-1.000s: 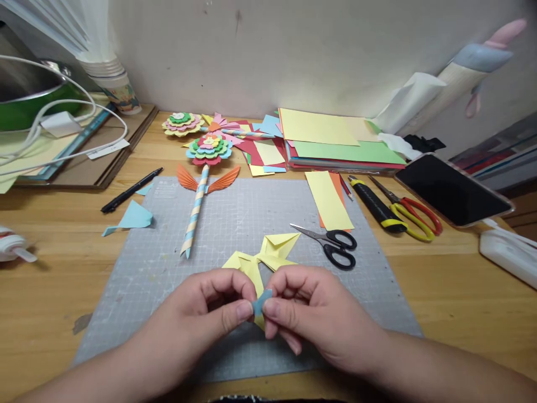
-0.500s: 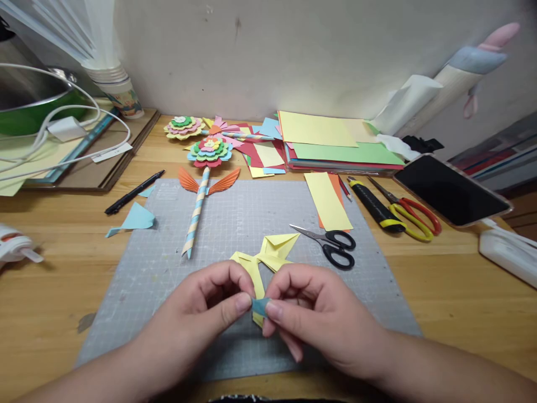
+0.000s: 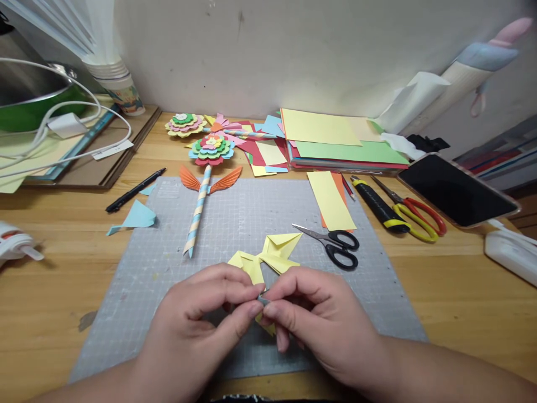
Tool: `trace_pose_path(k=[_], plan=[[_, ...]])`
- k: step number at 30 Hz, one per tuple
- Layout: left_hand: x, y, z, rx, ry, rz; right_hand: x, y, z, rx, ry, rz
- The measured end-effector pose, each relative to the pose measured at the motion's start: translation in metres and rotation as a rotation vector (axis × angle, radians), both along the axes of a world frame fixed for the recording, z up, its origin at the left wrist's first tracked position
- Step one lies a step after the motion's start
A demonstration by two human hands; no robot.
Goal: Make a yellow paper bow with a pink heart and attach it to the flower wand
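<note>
Left hand (image 3: pixel 197 319) straighter-fingered than half a second ago; blue scrap (image 3: pixel 263 300) shows narrower

Scrap sits just below frame centre, pinched at its left by left thumb and fingertips, at its right by thumb and forefinger of right hand (image 3: pixel 325 319). Yellow paper (image 3: pixel 280 246), folded, lies partly hidden behind both hands, on grey mat (image 3: pixel 251 210). Scissors (image 3: pixel 329 239) just beside it, right of centre. Flower (image 3: pixel 202 196) lies left of centre, bloom beyond mat's top edge.
</note>
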State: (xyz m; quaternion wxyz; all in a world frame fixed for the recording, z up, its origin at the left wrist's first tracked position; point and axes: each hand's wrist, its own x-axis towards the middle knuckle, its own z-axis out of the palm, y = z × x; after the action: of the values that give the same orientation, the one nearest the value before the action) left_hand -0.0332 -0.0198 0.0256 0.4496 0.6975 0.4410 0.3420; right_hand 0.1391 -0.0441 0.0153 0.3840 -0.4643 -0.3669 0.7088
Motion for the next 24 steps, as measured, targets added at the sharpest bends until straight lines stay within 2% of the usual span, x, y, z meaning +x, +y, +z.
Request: trace_pose_path(k=[8,17,21,24], plan=[[-0.0013,-0.001,-0.0022,-0.037,0.001,-0.021,-0.0004,0.001,0.0016,-0.008,0.016,0.016],[-0.0003,0.0019,-0.0027,-0.237,-0.048,-0.011,0.0012,0.0015,0.0045,-0.05,-0.035,0.005],[-0.0007,0.0019,-0.0043,-0.323,-0.105,-0.008,0.0002,0.0013,0.0028,-0.066,-0.058,0.073],[-0.0012,0.0024,-0.0059,-0.465,-0.182,-0.037,0.0005,0.0005,0.0007,-0.04,-0.044,0.111]])
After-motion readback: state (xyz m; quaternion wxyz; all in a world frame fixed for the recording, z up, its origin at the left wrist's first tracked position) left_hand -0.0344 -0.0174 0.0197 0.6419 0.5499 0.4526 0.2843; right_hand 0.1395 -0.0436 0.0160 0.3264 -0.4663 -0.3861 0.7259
